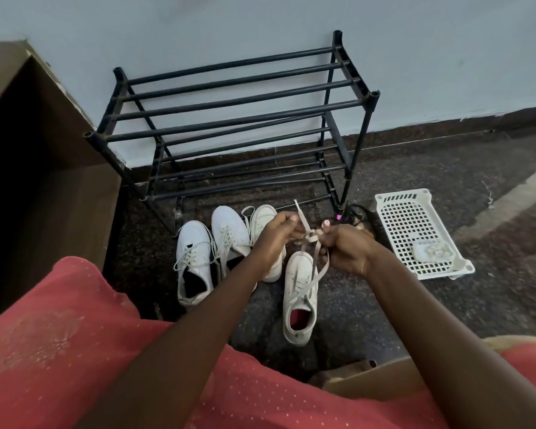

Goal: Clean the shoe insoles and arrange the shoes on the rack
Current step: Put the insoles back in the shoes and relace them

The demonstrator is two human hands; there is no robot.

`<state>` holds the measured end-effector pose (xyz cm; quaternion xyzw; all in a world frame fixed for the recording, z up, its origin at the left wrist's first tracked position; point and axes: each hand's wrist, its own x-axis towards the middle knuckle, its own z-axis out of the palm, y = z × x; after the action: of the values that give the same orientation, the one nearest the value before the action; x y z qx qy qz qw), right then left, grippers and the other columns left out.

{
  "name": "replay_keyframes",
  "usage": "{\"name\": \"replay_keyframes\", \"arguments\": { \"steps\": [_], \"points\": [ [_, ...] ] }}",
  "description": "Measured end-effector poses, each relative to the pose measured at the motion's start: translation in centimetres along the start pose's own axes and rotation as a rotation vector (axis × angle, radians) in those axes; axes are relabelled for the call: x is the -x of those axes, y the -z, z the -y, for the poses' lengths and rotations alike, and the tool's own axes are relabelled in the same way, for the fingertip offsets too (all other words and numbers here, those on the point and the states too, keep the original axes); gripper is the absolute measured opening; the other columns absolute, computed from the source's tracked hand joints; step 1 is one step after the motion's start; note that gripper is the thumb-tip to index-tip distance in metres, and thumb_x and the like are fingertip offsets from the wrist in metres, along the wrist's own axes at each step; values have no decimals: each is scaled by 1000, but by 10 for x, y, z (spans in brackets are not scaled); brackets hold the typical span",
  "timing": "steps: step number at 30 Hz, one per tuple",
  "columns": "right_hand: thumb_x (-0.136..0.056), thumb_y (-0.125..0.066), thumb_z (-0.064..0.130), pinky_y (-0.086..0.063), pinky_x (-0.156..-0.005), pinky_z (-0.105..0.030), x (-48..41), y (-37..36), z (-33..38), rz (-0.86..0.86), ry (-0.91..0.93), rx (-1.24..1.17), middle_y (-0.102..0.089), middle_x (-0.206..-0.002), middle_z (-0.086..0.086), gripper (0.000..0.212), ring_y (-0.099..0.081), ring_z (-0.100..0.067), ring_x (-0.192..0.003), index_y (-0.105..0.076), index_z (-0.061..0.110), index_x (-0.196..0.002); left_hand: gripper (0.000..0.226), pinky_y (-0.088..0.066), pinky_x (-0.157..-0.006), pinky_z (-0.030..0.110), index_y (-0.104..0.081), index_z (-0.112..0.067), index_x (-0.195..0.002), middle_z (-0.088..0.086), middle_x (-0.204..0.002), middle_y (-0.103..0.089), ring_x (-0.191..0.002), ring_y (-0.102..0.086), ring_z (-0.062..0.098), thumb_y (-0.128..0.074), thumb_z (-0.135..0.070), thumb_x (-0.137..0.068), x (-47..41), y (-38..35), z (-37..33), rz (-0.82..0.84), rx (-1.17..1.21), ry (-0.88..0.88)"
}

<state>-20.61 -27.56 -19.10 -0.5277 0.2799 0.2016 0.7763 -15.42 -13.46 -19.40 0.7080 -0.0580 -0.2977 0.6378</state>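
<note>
Several white sneakers sit on the dark floor in front of a black shoe rack (239,116) with bare bars. The nearest sneaker (300,300), with a red insole, points away from me. Its beige lace (314,258) rises from it to both my hands. My left hand (274,235) pinches one strand of the lace. My right hand (348,250) pinches the other strand, and the two strands cross between my hands. One more sneaker (262,219) lies partly hidden behind my left hand. A pair of white sneakers (195,261) stands to the left.
A white perforated plastic basket (415,230) lies on the floor at the right, holding a small pale object (432,250). A brown cabinet (37,168) stands at the left against the pale wall. Brown cardboard (381,379) lies near my knee. My red garment fills the foreground.
</note>
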Motion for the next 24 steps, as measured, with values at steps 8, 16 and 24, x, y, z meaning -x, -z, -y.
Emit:
{"name": "replay_keyframes", "arguments": {
  "steps": [8, 16, 24],
  "points": [
    [-93, -31, -5, -31, -47, -19, 2, 2, 4, -53, -22, -169, -52, -57, -3, 31, -36, -9, -50, -53, 6, -74, 20, -37, -77, 2, -71, -14, -98, -4, -98, -66, -86, -57, -9, -75, -16, -78, 7, 0, 14, -98, -407, -460],
    [-88, -58, 2, -44, -56, -23, -7, 18, -2, -334, 220, 152, -62, -72, -13, 16, -53, -16, -63, -67, -1, -75, 13, -43, -77, 17, -64, -8, -83, -2, -84, -66, -79, -58, 6, -55, -6, -92, 0, 4, 11, -103, -336, -339],
    [-90, -50, 5, -47, -86, -36, -12, 56, -35, -545, 277, 1595, -59, -116, -20, 26, -57, -36, -105, -63, -1, -111, 35, -32, -36, 13, -35, -13, -68, -5, -38, -36, -29, -29, 5, -25, -6, -101, -22, 63, 51, -389, 1020, 335]
  ]
}}
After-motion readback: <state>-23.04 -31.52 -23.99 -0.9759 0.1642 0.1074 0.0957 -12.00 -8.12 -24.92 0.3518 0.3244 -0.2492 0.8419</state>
